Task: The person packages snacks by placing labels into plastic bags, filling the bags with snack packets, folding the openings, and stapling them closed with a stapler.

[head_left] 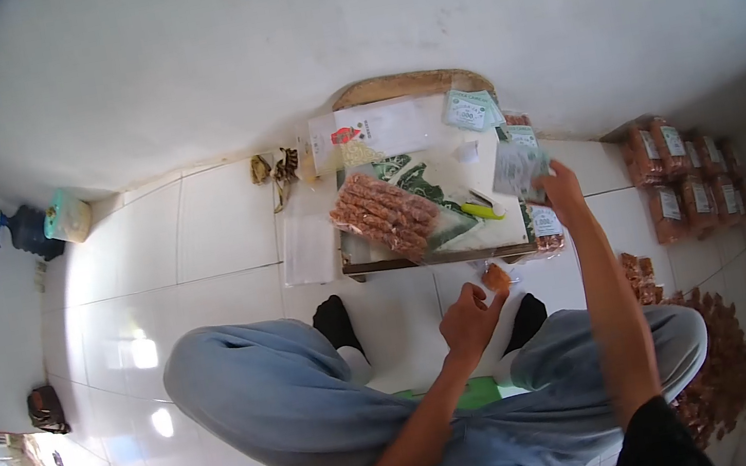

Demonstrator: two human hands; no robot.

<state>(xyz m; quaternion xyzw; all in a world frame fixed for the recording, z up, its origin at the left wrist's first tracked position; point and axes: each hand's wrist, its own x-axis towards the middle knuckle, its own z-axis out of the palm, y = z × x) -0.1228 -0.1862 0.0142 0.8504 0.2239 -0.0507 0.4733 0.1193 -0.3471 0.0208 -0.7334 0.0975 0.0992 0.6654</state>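
My left hand is above the floor in front of the low table, its fingers closed near a small orange-brown item in clear wrap; whether it grips that item is unclear. At the table's right side, my right hand pinches a clear plastic packet with pale printing, slightly blurred. A large clear bag of reddish-brown pieces lies on the table. A green-handled tool rests to its right. Printed light-green labels lie at the back right corner.
Labelled packs stand in stacks by the right wall. Loose brown packets are heaped beside my right knee. Flat clear bags lie left of the table. A tub stands at the far left.
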